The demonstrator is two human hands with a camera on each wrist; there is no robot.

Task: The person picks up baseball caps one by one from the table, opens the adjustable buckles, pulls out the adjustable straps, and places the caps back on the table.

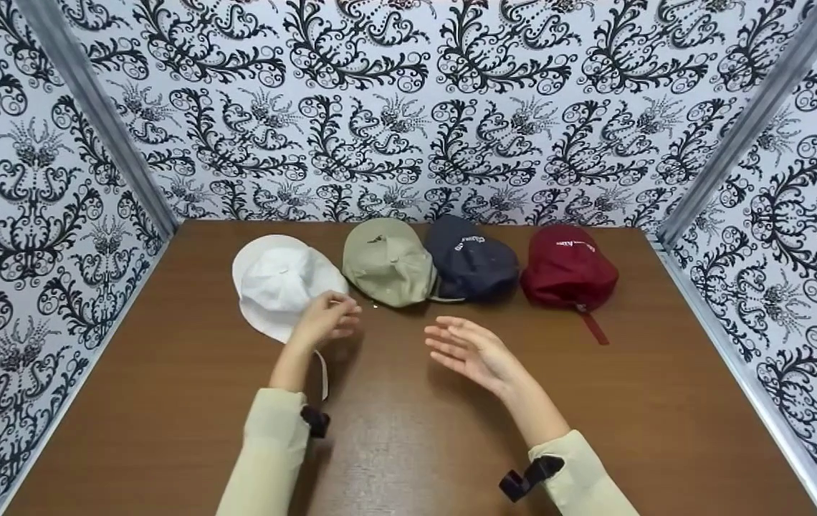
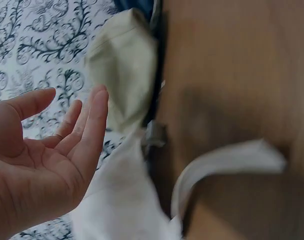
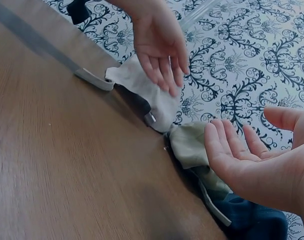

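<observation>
the white cap (image 1: 278, 276) lies left of centre in the head view, on the brown table (image 1: 394, 416), and the relation that counts most looks to be its place against the two hands. the left hand (image 1: 322, 320) is clearly the nearer: it overlaps the cap's lower right edge in that view, so the crown lies to its upper left; whether skin meets cloth i cannot tell. the right hand (image 1: 474, 352) is well apart, just right of the frame's middle, with the cap off to its left and a little higher. the cap's long axis runs roughly left to right, brim at the left end, back end toward the left hand, and a pale strap (image 1: 325, 380) trails down the frame just beside that wrist. both hands are empty, fingers loosely extended and relaxed, palms showing in the wrist views. from the right hand, the closest cloth is the olive cap (image 1: 385, 261) to its upper left and the navy cap (image 1: 471, 261) straight above; those two meet at the row's middle. the maroon cap (image 1: 567, 266) sits farther right, its own strap pointing lower right, nearer the right hand than the left.
</observation>
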